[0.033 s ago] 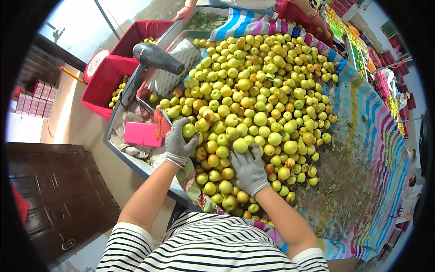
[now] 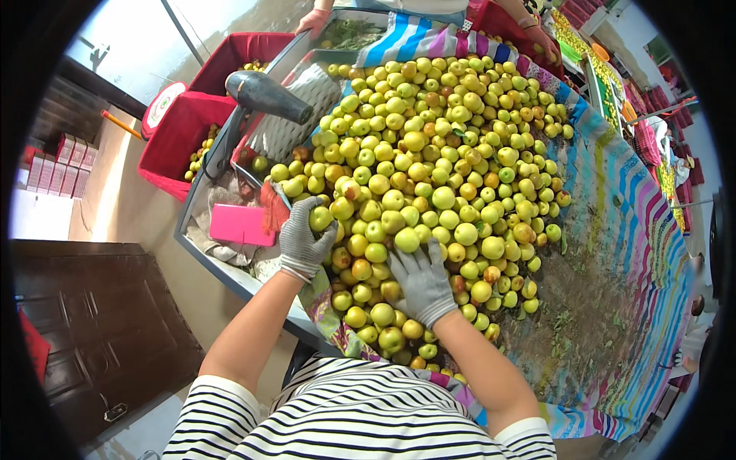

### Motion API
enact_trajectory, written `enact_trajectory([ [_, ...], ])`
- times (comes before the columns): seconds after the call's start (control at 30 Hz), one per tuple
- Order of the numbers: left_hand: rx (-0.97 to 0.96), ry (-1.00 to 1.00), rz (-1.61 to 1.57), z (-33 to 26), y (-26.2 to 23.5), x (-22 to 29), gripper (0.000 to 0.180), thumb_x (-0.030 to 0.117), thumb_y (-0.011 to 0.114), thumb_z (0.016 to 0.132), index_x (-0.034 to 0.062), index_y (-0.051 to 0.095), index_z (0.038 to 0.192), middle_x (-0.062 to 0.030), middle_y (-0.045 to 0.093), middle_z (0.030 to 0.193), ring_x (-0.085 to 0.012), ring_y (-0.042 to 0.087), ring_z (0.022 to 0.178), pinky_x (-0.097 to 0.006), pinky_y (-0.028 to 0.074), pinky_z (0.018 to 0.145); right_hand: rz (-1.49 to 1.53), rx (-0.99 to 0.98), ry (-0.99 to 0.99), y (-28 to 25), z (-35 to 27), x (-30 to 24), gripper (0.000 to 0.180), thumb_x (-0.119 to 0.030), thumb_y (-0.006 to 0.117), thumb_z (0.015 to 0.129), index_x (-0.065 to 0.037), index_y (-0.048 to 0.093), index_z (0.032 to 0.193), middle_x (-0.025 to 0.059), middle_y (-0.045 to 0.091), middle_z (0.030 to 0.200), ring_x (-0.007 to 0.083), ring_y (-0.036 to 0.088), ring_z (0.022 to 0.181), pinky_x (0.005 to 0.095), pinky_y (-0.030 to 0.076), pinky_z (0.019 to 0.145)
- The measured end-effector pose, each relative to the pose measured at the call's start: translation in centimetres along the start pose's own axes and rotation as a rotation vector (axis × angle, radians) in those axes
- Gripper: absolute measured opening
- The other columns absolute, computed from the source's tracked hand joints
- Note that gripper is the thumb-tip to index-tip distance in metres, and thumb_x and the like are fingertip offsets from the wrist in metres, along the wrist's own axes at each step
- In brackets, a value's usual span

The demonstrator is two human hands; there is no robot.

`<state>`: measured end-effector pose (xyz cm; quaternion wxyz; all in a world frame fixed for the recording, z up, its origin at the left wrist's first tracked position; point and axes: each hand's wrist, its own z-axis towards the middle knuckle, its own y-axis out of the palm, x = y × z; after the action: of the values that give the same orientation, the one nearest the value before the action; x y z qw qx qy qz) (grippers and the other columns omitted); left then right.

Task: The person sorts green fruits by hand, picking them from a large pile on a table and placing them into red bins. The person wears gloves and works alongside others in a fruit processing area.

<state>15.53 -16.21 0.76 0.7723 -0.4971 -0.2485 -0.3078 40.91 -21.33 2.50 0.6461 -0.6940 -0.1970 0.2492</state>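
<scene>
Fruit (image 2: 415, 141), too many to count, crowding the striped cloth's (image 2: 648, 253) left half! Near edge: left hand (image 2: 305, 239) curled round one, right hand (image 2: 423, 285) splayed over several, anything beneath I can't tell; beyond the left edge, one hair dryer (image 2: 268, 97), one pink box (image 2: 239, 225).

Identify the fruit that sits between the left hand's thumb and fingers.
It is the yellow-green fruit at the left side of the pile. The grey-gloved left hand flanks it; the other visible fruits lie outside that grasp.
</scene>
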Motion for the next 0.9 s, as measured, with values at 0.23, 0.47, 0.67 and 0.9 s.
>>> enact_trajectory([
  [0.23, 0.016, 0.026, 0.009, 0.1, 0.0, -0.3, 0.046, 0.019, 0.074, 0.077, 0.0054, 0.054, 0.117, -0.0175, 0.062, 0.106, -0.0377, 0.064, 0.093, -0.042, 0.053, 0.079, -0.086, -0.133, 0.067, -1.8, 4.9, 3.6, 0.085, -0.067, 0.062, 0.076, -0.017, 0.044, 0.142, 0.0083, 0.048, 0.143, 0.025, 0.046, 0.132, 0.0603, 0.006, 0.117],
  [0.47, -0.025, -0.042, 0.018, 0.1, 0.1, -0.3, 0.046, 0.016, 0.073, 0.078, 0.006, 0.053, 0.118, -0.0161, 0.061, 0.108, -0.0337, 0.064, 0.096, -0.039, 0.052, 0.084, -0.258, -0.033, 0.247, -3.7, 5.0, 9.8, 0.082, -0.064, 0.058, 0.083, -0.016, 0.037, 0.147, 0.0091, 0.037, 0.15, 0.0238, 0.032, 0.141, 0.0583, 0.012, 0.117],
  [0.67, 0.013, -0.024, 0.022, 0.0, 0.2, -0.8, 0.046, 0.023, 0.073, 0.077, 0.0073, 0.055, 0.116, -0.0176, 0.063, 0.105, -0.0377, 0.066, 0.088, -0.043, 0.054, 0.076, -0.143, 0.143, -0.013, -5.7, -3.6, 6.8, 0.059, -0.049, 0.066, 0.083, -0.012, 0.052, 0.127, 0.0102, 0.048, 0.136, 0.0265, 0.039, 0.134, 0.054, 0.019, 0.116],
  [0.9, -0.015, -0.01, 0.024, 0.1, 0.1, -0.2, 0.048, 0.024, 0.075, 0.078, 0.0086, 0.054, 0.119, -0.0159, 0.065, 0.104, -0.0363, 0.066, 0.088, -0.043, 0.054, 0.075, 0.174, -0.02, -0.432, -1.3, -8.5, -3.1, 0.038, -0.019, 0.053, 0.088, -0.014, 0.056, 0.125, 0.0086, 0.054, 0.132, 0.0229, 0.05, 0.125, 0.0506, 0.031, 0.111],
])
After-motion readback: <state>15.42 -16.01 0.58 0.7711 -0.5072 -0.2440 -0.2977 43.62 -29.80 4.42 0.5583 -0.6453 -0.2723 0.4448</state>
